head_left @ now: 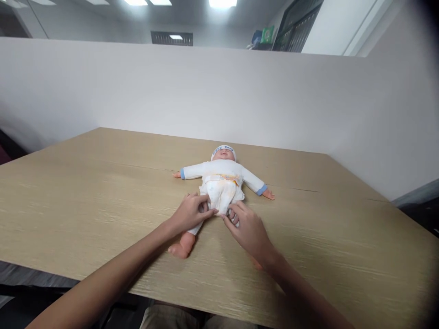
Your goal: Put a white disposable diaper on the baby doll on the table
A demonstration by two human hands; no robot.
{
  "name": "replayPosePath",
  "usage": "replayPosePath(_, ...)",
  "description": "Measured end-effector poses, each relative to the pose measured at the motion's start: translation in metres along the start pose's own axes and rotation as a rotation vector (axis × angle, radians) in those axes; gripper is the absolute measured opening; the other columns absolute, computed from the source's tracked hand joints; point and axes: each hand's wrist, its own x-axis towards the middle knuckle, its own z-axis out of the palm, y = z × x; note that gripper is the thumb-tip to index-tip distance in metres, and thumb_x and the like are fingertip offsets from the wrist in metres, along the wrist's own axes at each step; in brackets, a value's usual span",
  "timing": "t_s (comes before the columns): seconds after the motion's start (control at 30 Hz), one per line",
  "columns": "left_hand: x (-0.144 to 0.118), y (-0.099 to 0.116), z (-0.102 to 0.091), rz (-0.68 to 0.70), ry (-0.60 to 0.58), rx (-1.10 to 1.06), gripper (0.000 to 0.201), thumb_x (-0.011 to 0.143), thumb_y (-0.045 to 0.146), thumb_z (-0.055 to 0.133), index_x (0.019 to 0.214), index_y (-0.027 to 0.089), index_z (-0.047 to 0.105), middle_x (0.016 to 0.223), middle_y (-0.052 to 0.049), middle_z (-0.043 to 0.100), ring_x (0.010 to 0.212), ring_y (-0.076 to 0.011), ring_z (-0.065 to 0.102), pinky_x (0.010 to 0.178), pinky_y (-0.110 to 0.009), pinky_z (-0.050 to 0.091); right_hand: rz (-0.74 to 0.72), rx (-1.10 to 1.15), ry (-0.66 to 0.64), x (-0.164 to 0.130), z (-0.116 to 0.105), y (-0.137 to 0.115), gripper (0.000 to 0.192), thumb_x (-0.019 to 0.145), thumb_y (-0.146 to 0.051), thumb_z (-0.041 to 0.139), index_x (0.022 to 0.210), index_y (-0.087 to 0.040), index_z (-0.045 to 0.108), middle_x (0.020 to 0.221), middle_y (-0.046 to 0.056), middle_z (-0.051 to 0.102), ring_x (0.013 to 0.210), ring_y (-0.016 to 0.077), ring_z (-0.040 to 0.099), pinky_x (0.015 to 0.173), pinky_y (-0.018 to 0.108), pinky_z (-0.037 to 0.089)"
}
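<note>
A baby doll (222, 176) in a white top with blue cuffs and a white headband lies on its back on the wooden table (85, 192), arms spread, head away from me. A white diaper (221, 192) covers its hips. My left hand (190, 212) pinches the diaper's lower left edge at the doll's thigh. My right hand (248, 230) touches the diaper's lower right edge, fingers curled over the doll's other leg, which is mostly hidden. One bare foot (180, 249) sticks out under my left wrist.
A white partition wall (206, 91) rises behind the table's far edge. The table's near edge (68, 274) runs just in front of my body. Dark shelving (298, 27) and ceiling lights show above the partition.
</note>
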Motion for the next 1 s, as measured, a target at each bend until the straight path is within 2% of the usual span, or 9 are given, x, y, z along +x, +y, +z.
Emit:
replayPosePath(0.1,-0.004,0.000,0.000,0.022,0.022,-0.005,0.039,0.103,0.056,0.064,0.083,0.022,0.060,0.087,-0.002,0.068,0.092,-0.0251,0.061,0.089,-0.041,0.038,0.004,0.021,-0.011,-0.008,0.001,-0.003,0.011,0.102,-0.033,0.062,0.097,-0.024,0.066,0.100,0.005,0.067,0.074,0.0205,0.066,0.069,0.035,0.050)
replayPosePath(0.23,-0.008,-0.001,0.000,0.066,0.064,-0.046,0.028,0.105,0.049,0.064,0.096,0.022,0.066,0.120,-0.006,0.069,0.114,-0.0266,0.062,0.101,-0.043,0.039,0.006,0.045,-0.008,-0.012,0.002,-0.009,0.011,0.099,-0.032,0.067,0.107,-0.024,0.067,0.117,0.009,0.068,0.087,0.0240,0.067,0.079,0.038,0.054)
replayPosePath(0.37,-0.009,-0.002,-0.001,0.082,0.065,-0.098,0.025,0.106,0.046,0.064,0.100,0.022,0.065,0.129,-0.009,0.067,0.124,-0.0283,0.060,0.107,-0.043,0.041,0.007,0.048,-0.014,-0.011,0.004,-0.012,0.014,0.097,-0.032,0.071,0.107,-0.023,0.066,0.121,0.011,0.070,0.100,0.0288,0.067,0.087,0.042,0.053)
replayPosePath(0.6,-0.007,0.002,-0.006,0.079,0.013,-0.079,0.022,0.106,0.040,0.063,0.094,0.022,0.061,0.114,-0.005,0.072,0.113,-0.0273,0.061,0.099,-0.041,0.040,0.015,0.018,-0.029,-0.011,0.005,-0.010,0.020,0.097,-0.035,0.071,0.110,-0.021,0.066,0.113,0.012,0.073,0.105,0.0318,0.067,0.088,0.043,0.052)
replayPosePath(0.83,-0.009,0.005,-0.007,0.044,0.006,-0.085,0.026,0.106,0.042,0.062,0.090,0.022,0.057,0.093,-0.001,0.066,0.096,-0.0246,0.053,0.092,-0.039,0.038,0.006,0.028,-0.011,-0.012,0.008,-0.011,0.018,0.098,-0.035,0.067,0.110,-0.021,0.065,0.115,0.013,0.072,0.105,0.0322,0.066,0.089,0.044,0.052)
replayPosePath(1.0,-0.008,-0.001,-0.002,0.048,0.025,-0.094,0.026,0.104,0.044,0.064,0.092,0.022,0.059,0.090,-0.001,0.065,0.093,-0.0239,0.053,0.088,-0.038,0.037,0.018,0.024,-0.020,-0.013,0.009,-0.011,0.019,0.099,-0.037,0.066,0.110,-0.021,0.064,0.113,0.013,0.071,0.105,0.0327,0.065,0.089,0.044,0.051)
